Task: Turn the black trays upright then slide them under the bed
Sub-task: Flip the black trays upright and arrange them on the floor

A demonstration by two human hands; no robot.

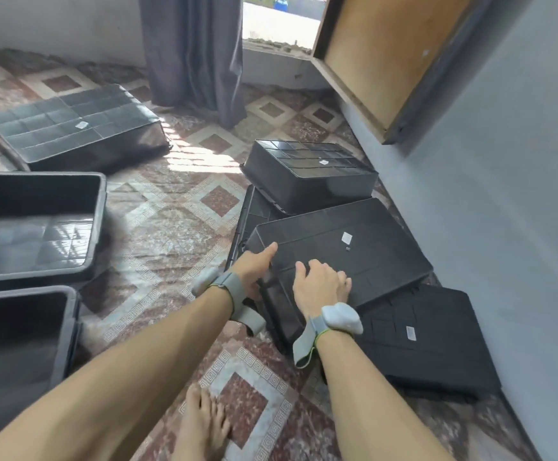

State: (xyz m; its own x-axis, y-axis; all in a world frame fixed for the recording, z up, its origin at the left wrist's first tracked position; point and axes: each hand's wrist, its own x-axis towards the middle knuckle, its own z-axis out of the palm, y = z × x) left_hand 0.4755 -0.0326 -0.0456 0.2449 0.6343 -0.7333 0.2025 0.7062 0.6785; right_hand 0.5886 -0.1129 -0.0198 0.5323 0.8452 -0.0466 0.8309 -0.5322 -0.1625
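1. By the grey wall [504, 227] on the right, the held tray [354, 251], black and upside down, lies tilted above the tiled floor [171, 211], resting on other trays.
2. The left hand [254, 269] grips its near left corner, with the thumb on top and the fingers curled down round the side.
3. The right hand [321, 282] lies palm-down on the upturned bottom, fingers loosely bent and clasping nothing.
4. Also upside down are the rear tray [307, 171] just behind, the near tray [430, 341] partly beneath it, and the far tray [78, 128] well apart on the left.
5. At the left edge, the upright tray [34, 221] sits beside a second upright tray [18, 334].
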